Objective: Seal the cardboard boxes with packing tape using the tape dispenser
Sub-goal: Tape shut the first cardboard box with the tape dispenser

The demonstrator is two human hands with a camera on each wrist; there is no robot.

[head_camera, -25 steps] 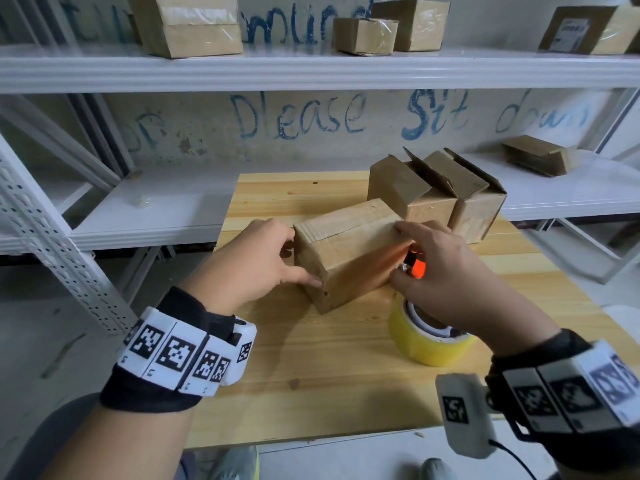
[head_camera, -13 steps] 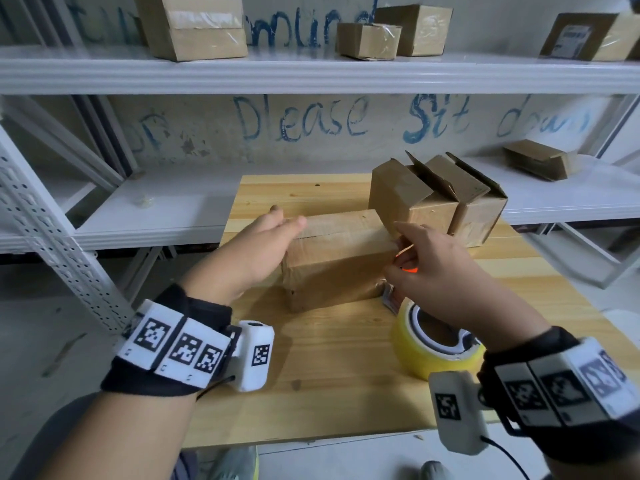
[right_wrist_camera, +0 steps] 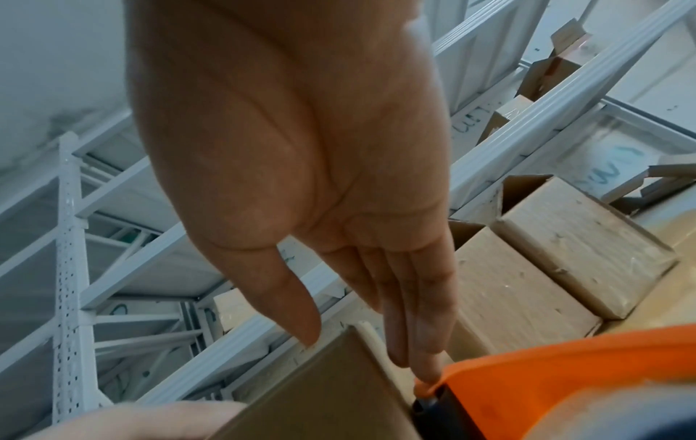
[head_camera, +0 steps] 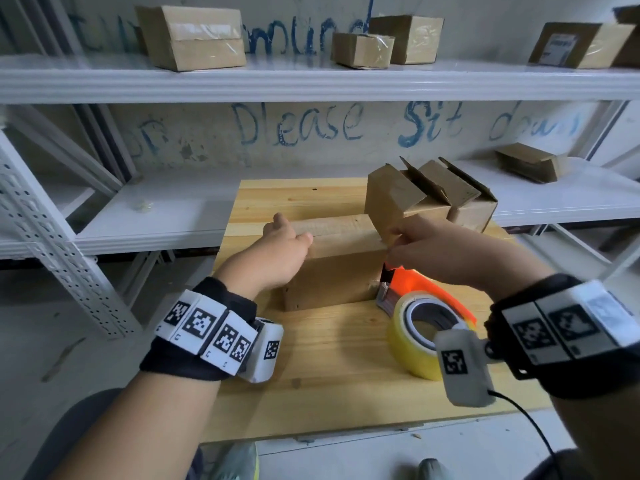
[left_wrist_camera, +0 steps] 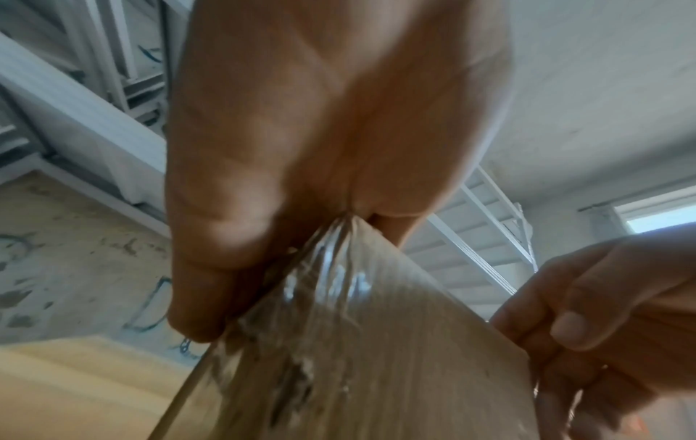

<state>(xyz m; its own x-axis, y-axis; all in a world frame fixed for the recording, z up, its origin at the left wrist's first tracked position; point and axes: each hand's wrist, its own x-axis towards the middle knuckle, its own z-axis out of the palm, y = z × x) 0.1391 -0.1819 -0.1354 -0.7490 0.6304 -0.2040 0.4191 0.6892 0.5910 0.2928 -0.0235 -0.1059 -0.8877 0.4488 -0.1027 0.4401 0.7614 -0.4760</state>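
Note:
A closed cardboard box (head_camera: 332, 271) lies crosswise on the wooden table (head_camera: 346, 382). Wrinkled clear tape shows on the box (left_wrist_camera: 339, 342) in the left wrist view. My left hand (head_camera: 284, 247) grips its left end, with the edge running between thumb and fingers (left_wrist_camera: 196, 297). My right hand (head_camera: 440, 251) pinches the right top corner, thumb on the box (right_wrist_camera: 331, 396) and fingers down its end face. The orange tape dispenser (head_camera: 426, 289) with its yellow tape roll (head_camera: 408, 348) lies on the table against the box's right end, below my right hand and not held.
Two cardboard boxes with raised flaps (head_camera: 408, 199) (head_camera: 474, 209) stand close behind the right end. White metal shelves (head_camera: 311, 81) behind and left carry several more boxes. The table's front edge is near my wrists.
The box has turned from skewed to crosswise. My left hand has shifted onto its left end. My right hand has risen from the dispenser to the box's right corner.

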